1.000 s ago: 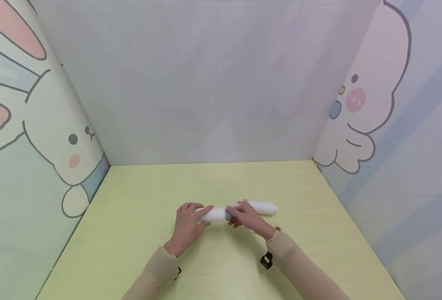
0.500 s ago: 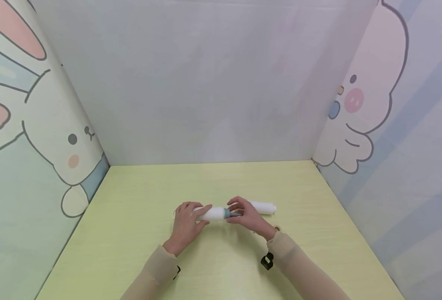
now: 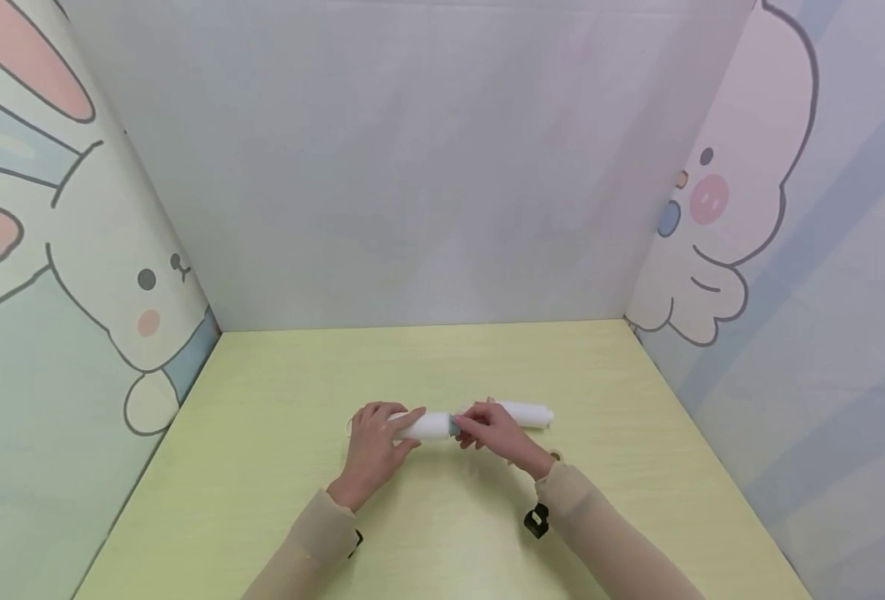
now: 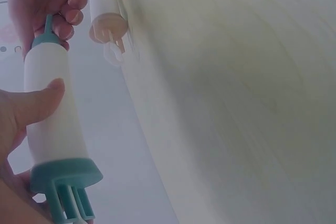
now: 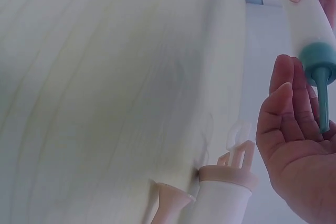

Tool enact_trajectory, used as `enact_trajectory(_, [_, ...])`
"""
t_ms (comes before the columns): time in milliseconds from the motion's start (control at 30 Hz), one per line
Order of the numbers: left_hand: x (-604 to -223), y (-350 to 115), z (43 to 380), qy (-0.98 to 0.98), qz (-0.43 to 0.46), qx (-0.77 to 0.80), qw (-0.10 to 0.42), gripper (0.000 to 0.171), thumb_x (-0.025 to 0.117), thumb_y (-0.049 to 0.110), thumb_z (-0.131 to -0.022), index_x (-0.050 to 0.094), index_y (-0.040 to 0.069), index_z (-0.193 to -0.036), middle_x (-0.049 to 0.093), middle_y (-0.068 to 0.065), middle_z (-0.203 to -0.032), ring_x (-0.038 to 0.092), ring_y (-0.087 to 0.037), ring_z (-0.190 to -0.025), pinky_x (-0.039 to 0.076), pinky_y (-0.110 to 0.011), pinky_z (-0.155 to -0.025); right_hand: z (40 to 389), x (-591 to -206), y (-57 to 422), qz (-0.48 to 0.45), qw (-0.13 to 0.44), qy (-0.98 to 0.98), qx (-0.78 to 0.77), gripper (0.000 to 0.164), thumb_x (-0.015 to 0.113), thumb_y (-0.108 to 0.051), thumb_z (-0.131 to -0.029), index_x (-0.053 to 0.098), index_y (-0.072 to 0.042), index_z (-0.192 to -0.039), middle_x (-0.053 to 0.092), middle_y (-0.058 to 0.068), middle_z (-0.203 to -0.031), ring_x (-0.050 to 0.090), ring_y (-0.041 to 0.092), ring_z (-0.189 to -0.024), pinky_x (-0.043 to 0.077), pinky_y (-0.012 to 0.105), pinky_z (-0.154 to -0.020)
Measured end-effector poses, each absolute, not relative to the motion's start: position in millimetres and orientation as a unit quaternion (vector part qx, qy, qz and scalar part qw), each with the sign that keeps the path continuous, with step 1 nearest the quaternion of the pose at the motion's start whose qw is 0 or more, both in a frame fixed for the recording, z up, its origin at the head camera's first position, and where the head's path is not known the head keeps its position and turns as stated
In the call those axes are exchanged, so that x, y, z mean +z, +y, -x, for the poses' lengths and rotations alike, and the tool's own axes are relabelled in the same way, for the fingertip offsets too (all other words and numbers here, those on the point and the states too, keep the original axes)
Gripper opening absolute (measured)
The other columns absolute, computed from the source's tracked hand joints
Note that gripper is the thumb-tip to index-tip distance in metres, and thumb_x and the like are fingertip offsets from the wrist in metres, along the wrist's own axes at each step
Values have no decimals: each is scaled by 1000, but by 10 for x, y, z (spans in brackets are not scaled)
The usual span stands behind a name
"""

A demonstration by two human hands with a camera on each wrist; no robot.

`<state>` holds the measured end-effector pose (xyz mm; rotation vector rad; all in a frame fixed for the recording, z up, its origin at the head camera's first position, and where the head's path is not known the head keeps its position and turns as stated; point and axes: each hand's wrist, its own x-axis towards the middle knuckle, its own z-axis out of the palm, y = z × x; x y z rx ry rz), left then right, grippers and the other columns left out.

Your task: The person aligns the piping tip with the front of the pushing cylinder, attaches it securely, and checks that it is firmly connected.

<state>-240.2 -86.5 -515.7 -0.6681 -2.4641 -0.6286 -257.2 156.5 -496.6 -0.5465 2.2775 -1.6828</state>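
In the head view, a white syringe-like tube (image 3: 433,426) lies sideways, close over the table. My left hand (image 3: 375,442) grips its barrel, thumb laid along the white wall in the left wrist view. On the tube's left end is a teal flange with an open handle frame (image 4: 65,174). At the other end sits a teal nozzle cap (image 5: 317,59) with a long thin spout. My right hand (image 3: 497,433) pinches this cap with thumb and fingertips; the spout points into the palm.
Behind my right hand lies a second white tube (image 3: 523,414), with a beige end and a clear loop. A beige funnel-shaped piece (image 5: 172,200) is beside it. Printed cartoon walls (image 3: 742,200) and a plain back wall (image 3: 427,183) enclose the yellow table (image 3: 262,375).
My right fingers spread off the teal cap half a second ago, showing the spout, and now close on it again. My left hand and the tube stay almost in place.
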Motion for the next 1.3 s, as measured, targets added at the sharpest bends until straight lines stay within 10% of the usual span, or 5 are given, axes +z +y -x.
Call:
enact_trajectory(333, [-5156,-858,2407,-902,251,-242,255,54,89,20,-64,72,24,-115,64,-6,-102,53,-32,-95,38,-54,-82,2508,-4812,1550,180,144,788,-570,31,50,-20,-101,65,5,-106,66,21,-91,63,44,-84,52,51,-69])
enact_trajectory(533, [-5156,-893,2433,-911,242,-225,245,54,88,24,-66,71,26,-117,64,-4,-104,53,-31,-98,38,-54,-85,2523,-4813,1587,219,110,785,-569,39,68,-9,-89,54,2,-124,62,20,-109,62,37,-95,52,46,-77])
enact_trajectory(1300, [-5174,-876,2441,-902,254,-236,255,55,89,21,-64,71,25,-116,64,-5,-102,53,-31,-96,39,-55,-82,2526,-4859,1533,236,79,781,-573,31,72,3,-82,60,7,-111,62,22,-106,62,35,-95,53,38,-77])
